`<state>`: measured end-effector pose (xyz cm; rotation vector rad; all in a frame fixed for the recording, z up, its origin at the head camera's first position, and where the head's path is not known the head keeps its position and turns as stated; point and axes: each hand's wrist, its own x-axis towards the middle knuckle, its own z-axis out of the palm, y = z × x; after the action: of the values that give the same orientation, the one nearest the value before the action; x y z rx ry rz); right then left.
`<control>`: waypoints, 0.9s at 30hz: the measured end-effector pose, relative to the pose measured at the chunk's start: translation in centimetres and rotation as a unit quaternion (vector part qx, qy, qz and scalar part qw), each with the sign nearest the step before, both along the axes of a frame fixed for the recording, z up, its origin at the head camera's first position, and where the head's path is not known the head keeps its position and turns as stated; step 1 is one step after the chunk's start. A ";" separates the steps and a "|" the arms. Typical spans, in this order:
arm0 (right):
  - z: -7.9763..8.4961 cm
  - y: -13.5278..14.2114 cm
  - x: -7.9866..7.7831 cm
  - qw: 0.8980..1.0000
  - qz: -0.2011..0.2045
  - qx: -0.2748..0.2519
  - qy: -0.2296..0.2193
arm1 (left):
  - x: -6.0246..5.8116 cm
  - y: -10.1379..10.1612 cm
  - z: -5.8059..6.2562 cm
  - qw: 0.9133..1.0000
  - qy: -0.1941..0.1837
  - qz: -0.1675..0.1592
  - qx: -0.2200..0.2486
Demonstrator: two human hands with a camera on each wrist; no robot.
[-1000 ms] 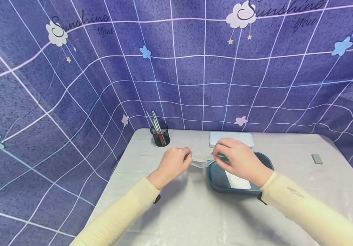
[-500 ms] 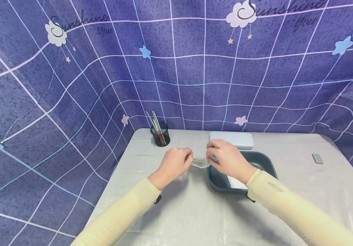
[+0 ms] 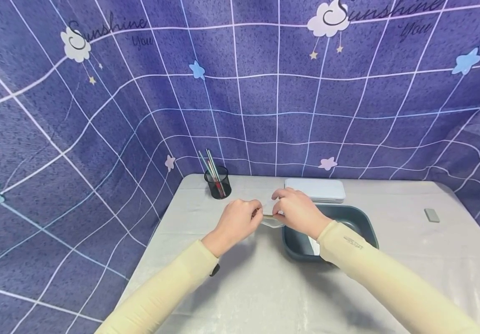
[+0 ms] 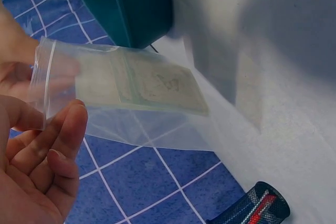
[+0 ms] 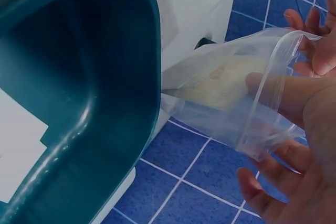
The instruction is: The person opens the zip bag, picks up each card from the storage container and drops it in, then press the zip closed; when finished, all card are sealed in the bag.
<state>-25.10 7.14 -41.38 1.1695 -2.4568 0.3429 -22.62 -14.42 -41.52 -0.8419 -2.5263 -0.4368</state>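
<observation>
Left fingers: the fingertips of my left hand pinch the mouth of the clear zip bag at its left side.
Right fingers: on my right hand, one digit shows through the plastic just past the zip line, others spread outside; whether they clamp anything, I cannot tell.
Slip position: the pale printed slip is inside the bag, below the mouth, between my hands.
Slip long axis: mouth to closed end, pointing down toward the table.
Nearer hand: right, I judge; that digit overlaps the slip's upper part in the right wrist view, contact uncertain.
Teal tray: just right of the bag, white papers inside.
White case: far side, beyond the tray.
Pencil cup: far left.
Grey block: well right.
</observation>
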 end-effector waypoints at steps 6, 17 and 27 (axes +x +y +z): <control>-0.1 -0.6 -0.3 1.000 -0.011 0.014 -0.016 | 0.1 0.1 0.1 1.000 0.002 -0.002 0.002; -0.5 -0.7 -0.6 0.999 -0.015 0.035 -0.025 | 0.1 0.1 0.1 1.000 0.006 -0.004 0.001; -0.2 0.2 0.1 1.000 0.005 0.007 -0.007 | 0.1 0.1 0.0 1.000 0.001 -0.002 0.002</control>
<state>-24.97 7.32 -41.63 1.1906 -2.4695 0.3375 -22.50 -14.35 -41.50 -0.8468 -2.5216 -0.4423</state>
